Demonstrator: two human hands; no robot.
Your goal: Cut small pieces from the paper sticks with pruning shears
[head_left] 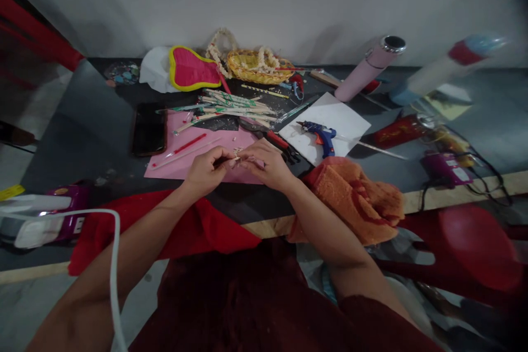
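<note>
Two hands, left (203, 172) and right (266, 165), pinch one pale piece (236, 153).

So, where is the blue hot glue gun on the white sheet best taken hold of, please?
By its blue grip, from above on the near side: the blue hot glue gun seems to lie flat on the white sheet, grip toward the person, nozzle left.
</note>
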